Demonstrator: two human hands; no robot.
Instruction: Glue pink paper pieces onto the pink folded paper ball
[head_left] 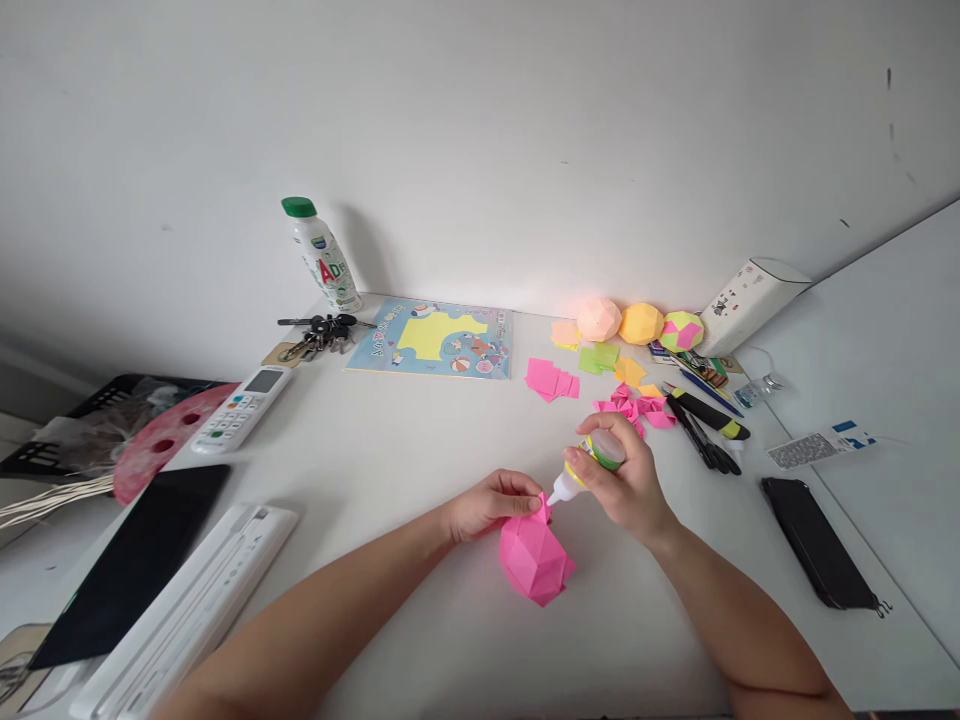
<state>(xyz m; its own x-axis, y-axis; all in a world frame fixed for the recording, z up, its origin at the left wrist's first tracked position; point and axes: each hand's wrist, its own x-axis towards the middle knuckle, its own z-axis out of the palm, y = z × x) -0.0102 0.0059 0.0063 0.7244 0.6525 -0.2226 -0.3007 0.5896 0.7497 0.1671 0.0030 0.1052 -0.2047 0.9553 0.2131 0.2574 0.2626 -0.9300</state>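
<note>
A pink folded-paper ball (537,560), faceted and partly open at its upper side, hangs from my left hand (491,503). The thumb and fingers of that hand pinch a pink flap at its top. My right hand (626,480) is wrapped round a glue bottle (572,482) with a clear base and a yellow label. The bottle tilts down to the left, and its white nozzle meets or nearly meets the pinched flap; I cannot tell whether glue is coming out. Beyond my right hand lies a heap of folded pink paper pieces (637,405).
Three finished paper balls (641,323) sit along the wall. Before them lie pink sheets (551,379) and green sheets (598,358). Pens (701,435) and a black pouch (817,540) are at right. A blue card (360,350), keys (322,335), a bottle (322,255) and a tablet (142,560) are at left.
</note>
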